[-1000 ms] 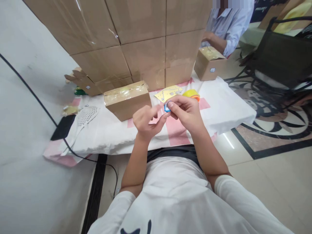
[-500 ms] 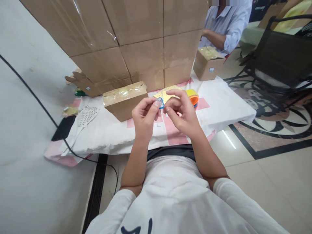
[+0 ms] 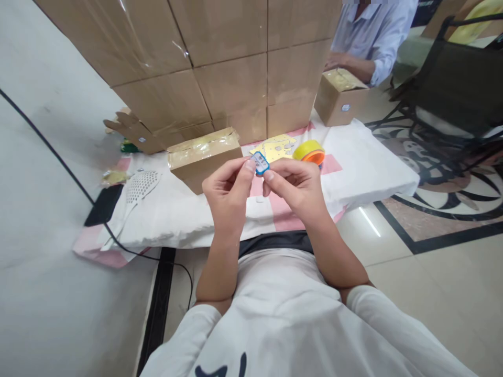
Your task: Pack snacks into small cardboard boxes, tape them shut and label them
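Observation:
Between my two hands is a small blue-edged label (image 3: 260,163) with writing too small to read. My left hand (image 3: 229,186) pinches its left side between thumb and fingers. At its lower right corner, my right hand (image 3: 295,183) pinches it too, fingers curled. Behind the hands lies a yellow sheet (image 3: 275,147) with grey cut-out shapes on the table. A roll of yellow tape (image 3: 308,150) with an orange core sits just beyond my right hand. A closed, taped cardboard box (image 3: 206,159) stands beyond my left hand.
Stacked cartons (image 3: 231,78) rise along the table's back. A labelled box (image 3: 341,99) stands at the right, near a co-worker's arm (image 3: 353,64). On the left are a black phone (image 3: 104,205), a perforated white piece (image 3: 143,187) and a dark cable (image 3: 47,144). A black chair (image 3: 459,78) stands right.
My right hand has closed onto the label's corner; its fingers were raised and apart before. The label now faces up more fully. The co-worker's arm has moved lower, towards the box.

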`<state>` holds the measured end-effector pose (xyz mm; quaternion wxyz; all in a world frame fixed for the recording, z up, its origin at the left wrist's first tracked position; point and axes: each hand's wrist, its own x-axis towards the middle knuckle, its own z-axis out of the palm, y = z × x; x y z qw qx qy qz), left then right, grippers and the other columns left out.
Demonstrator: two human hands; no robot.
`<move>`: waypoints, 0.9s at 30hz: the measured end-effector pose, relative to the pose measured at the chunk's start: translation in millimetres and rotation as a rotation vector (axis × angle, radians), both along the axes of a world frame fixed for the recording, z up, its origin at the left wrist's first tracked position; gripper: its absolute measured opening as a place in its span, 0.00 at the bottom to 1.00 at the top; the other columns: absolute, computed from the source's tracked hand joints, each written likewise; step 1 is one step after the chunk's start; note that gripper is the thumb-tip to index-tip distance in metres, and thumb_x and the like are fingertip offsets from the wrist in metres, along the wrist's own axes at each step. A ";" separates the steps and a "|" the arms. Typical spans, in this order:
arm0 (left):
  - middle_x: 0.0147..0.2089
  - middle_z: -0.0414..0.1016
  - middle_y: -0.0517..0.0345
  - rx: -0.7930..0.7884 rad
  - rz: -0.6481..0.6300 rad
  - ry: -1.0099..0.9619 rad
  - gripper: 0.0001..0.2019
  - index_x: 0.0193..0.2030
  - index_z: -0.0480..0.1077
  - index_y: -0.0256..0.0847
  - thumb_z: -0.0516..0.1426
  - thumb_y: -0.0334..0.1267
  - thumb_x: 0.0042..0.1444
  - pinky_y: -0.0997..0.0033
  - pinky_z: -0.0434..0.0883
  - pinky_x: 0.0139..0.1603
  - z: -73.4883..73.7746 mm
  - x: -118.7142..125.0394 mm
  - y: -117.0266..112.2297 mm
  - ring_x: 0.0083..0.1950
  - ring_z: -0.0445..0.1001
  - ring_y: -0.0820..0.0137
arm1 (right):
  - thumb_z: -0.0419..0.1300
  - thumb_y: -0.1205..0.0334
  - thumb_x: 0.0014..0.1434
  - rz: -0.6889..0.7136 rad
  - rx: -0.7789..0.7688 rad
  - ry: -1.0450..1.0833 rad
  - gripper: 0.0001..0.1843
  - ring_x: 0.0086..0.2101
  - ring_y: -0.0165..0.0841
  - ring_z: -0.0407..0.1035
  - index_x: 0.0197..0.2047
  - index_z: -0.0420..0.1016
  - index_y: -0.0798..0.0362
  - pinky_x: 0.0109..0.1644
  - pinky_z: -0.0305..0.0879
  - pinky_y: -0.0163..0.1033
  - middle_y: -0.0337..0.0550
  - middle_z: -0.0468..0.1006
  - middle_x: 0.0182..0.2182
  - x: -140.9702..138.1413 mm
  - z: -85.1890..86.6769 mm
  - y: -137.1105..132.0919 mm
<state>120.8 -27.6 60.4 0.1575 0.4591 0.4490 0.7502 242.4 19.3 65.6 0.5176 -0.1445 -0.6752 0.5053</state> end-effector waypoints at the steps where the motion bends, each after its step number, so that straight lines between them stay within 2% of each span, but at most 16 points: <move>1: 0.24 0.71 0.63 -0.013 -0.024 0.007 0.12 0.36 0.81 0.44 0.65 0.50 0.61 0.73 0.67 0.26 0.6 -2.2 -0.3 0.24 0.69 0.76 | 0.66 0.44 0.63 0.030 -0.005 -0.015 0.20 0.23 0.26 0.67 0.33 0.78 0.53 0.27 0.64 0.33 0.36 0.74 0.22 0.7 1.1 -2.0; 4: 0.27 0.76 0.61 -0.064 -0.076 0.087 0.12 0.35 0.81 0.44 0.66 0.50 0.60 0.73 0.69 0.27 3.6 -10.3 -2.6 0.27 0.72 0.74 | 0.68 0.44 0.62 0.035 -0.014 -0.032 0.20 0.23 0.26 0.66 0.31 0.76 0.53 0.28 0.64 0.33 0.35 0.72 0.21 2.5 1.4 -5.2; 8: 0.30 0.78 0.60 -0.158 -0.076 0.252 0.10 0.34 0.82 0.43 0.67 0.47 0.59 0.73 0.69 0.30 10.1 -18.3 -9.4 0.32 0.74 0.72 | 0.70 0.44 0.59 -0.098 -0.031 -0.016 0.20 0.23 0.25 0.64 0.31 0.74 0.52 0.27 0.61 0.32 0.33 0.69 0.22 2.0 -1.6 -1.0; 11: 0.30 0.78 0.60 -0.198 -0.083 0.307 0.09 0.37 0.82 0.43 0.64 0.45 0.62 0.74 0.66 0.28 13.6 -18.7 -14.2 0.30 0.72 0.73 | 0.71 0.45 0.58 -0.160 -0.039 -0.013 0.20 0.22 0.24 0.62 0.30 0.73 0.52 0.25 0.59 0.32 0.33 0.68 0.21 -0.3 -3.7 2.2; 15: 0.26 0.72 0.62 -0.203 -0.089 0.311 0.09 0.35 0.80 0.43 0.63 0.43 0.63 0.74 0.60 0.24 8.1 -18.6 -13.8 0.25 0.65 0.76 | 0.70 0.44 0.59 -0.237 -0.083 0.014 0.19 0.22 0.26 0.61 0.33 0.74 0.51 0.25 0.58 0.33 0.32 0.66 0.21 -2.4 -7.6 2.9; 18: 0.26 0.71 0.62 -0.248 -0.031 0.360 0.10 0.33 0.78 0.43 0.62 0.44 0.63 0.73 0.65 0.28 -0.7 -31.1 -0.3 0.27 0.68 0.74 | 0.70 0.43 0.59 -0.266 -0.150 0.043 0.19 0.22 0.26 0.60 0.33 0.74 0.50 0.24 0.57 0.33 0.32 0.65 0.20 -2.8 -15.6 13.4; 20: 0.33 0.77 0.58 -0.289 0.122 0.424 0.09 0.38 0.79 0.44 0.61 0.46 0.64 0.69 0.72 0.39 -4.3 -50.2 18.2 0.36 0.76 0.68 | 0.71 0.44 0.57 -0.252 -0.230 0.067 0.20 0.20 0.25 0.57 0.32 0.73 0.50 0.22 0.54 0.32 0.31 0.62 0.19 -3.7 -24.1 30.4; 21: 0.39 0.80 0.56 -0.323 0.213 0.478 0.10 0.43 0.79 0.45 0.61 0.47 0.64 0.65 0.74 0.49 -5.1 -62.6 29.7 0.45 0.78 0.63 | 0.72 0.45 0.57 -0.222 -0.287 0.072 0.20 0.19 0.24 0.55 0.32 0.72 0.50 0.21 0.52 0.31 0.30 0.60 0.18 -4.9 -28.9 41.7; 22: 0.49 0.81 0.53 -0.378 0.282 0.558 0.13 0.49 0.78 0.46 0.62 0.49 0.63 0.59 0.71 0.59 -5.3 -76.0 41.7 0.56 0.76 0.58 | 0.72 0.47 0.57 -0.174 -0.354 0.067 0.19 0.18 0.22 0.52 0.31 0.71 0.51 0.20 0.49 0.30 0.28 0.59 0.17 -6.7 -33.9 54.2; 23: 0.60 0.77 0.51 -0.459 0.303 0.664 0.20 0.56 0.76 0.46 0.63 0.51 0.61 0.53 0.65 0.69 -5.4 -89.7 53.5 0.67 0.69 0.53 | 0.72 0.51 0.57 -0.109 -0.430 0.053 0.18 0.17 0.22 0.49 0.30 0.69 0.51 0.19 0.46 0.29 0.28 0.58 0.17 -9.5 -38.7 67.3; 24: 0.70 0.69 0.49 -0.561 0.282 0.778 0.27 0.63 0.72 0.46 0.64 0.53 0.60 0.47 0.55 0.75 -5.6 -102.7 64.2 0.75 0.58 0.48 | 0.71 0.55 0.58 -0.038 -0.510 0.030 0.18 0.17 0.21 0.47 0.28 0.67 0.52 0.18 0.43 0.29 0.27 0.58 0.16 -13.2 -43.1 80.3; 25: 0.76 0.60 0.48 -0.673 0.227 0.883 0.33 0.68 0.68 0.45 0.64 0.54 0.59 0.41 0.47 0.77 -6.3 -114.5 72.9 0.79 0.49 0.45 | 0.69 0.59 0.60 0.023 -0.588 0.005 0.17 0.16 0.20 0.46 0.27 0.65 0.52 0.18 0.41 0.28 0.27 0.58 0.16 -17.8 -47.3 92.6; 27: 0.81 0.49 0.47 -0.829 0.121 1.031 0.40 0.74 0.61 0.45 0.65 0.54 0.58 0.36 0.41 0.78 -10.3 -132.9 82.8 0.81 0.43 0.41 | 0.64 0.66 0.62 0.103 -0.720 -0.040 0.18 0.16 0.20 0.45 0.25 0.61 0.52 0.18 0.40 0.28 0.28 0.59 0.16 -29.2 -54.6 113.0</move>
